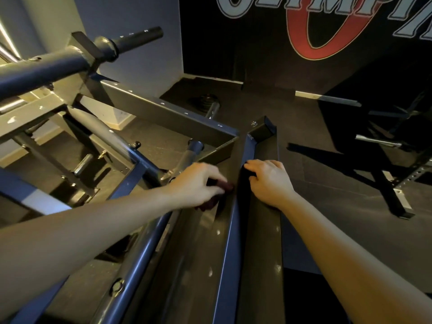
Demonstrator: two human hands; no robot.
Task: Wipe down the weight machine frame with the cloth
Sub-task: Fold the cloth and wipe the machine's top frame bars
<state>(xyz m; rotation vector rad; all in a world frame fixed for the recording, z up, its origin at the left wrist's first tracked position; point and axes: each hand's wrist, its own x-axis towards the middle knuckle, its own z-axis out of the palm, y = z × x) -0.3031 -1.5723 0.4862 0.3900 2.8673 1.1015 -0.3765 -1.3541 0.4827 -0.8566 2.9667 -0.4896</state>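
A dark rubber gym floor [327, 218] fills the room, and beyond both grips it meets a black wall banner [268, 43] with large red and pale lettering. Across the floor stands the grey-blue painted steel weight machine frame [259, 242], its paint chipped in small pale spots. Its long square beam runs from under the forearms out past both grips to a capped end. To the right of the grips, well apart, stands a black perforated steel rack [385, 183].

The right hand [268, 178] lies on top of the beam, its grip bent over the ridge. The left hand [198, 183], just beside it, has its grip curled round a crumpled dark maroon cloth [225, 186]. The cloth is pressed to the beam's left face and shows beyond and beneath the fingers.
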